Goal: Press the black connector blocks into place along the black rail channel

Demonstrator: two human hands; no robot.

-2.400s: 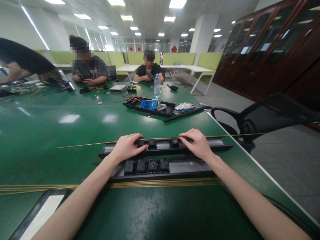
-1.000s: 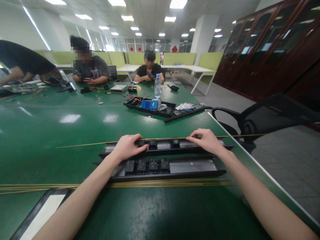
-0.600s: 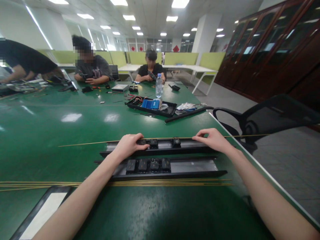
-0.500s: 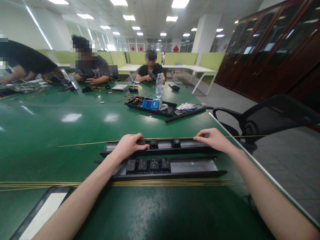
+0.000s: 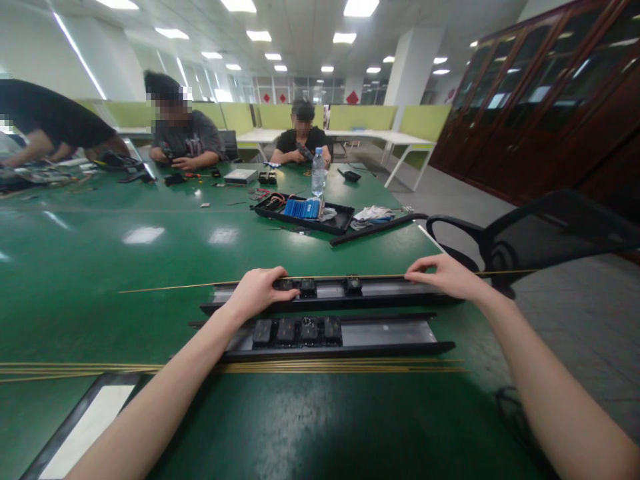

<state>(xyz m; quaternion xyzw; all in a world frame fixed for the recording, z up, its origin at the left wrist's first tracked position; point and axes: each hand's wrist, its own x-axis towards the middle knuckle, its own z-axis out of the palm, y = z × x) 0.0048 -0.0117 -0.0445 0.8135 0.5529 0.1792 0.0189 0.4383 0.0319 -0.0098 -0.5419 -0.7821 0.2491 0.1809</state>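
A thin brass rod [image 5: 325, 277] runs lengthwise along the back edge of the farther black channel [image 5: 320, 303]. My left hand [image 5: 257, 290] is closed around a small black block [image 5: 286, 285] in that channel, with the rod passing by its fingertips. Farther right, my right hand [image 5: 443, 272] pinches the rod near the channel's right end. Two more black blocks, one beside my left fingers [image 5: 308, 287] and one near the middle [image 5: 353, 285], sit in the same channel. In front lies a nearer black channel [image 5: 387, 333] bearing several black blocks [image 5: 287, 330] in a row.
Several brass rods [image 5: 350, 365] lie along the near side. A dark panel with a white strip [image 5: 93, 427] is at lower left. Beyond the channels are a black tray [image 5: 340, 217], a water bottle [image 5: 319, 173] and gloves [image 5: 373, 217]. A chair [image 5: 500, 247] stands right; people sit across.
My right hand has slid to the right along the rod. The rod, my left hand and the channels look nearly unmoved.
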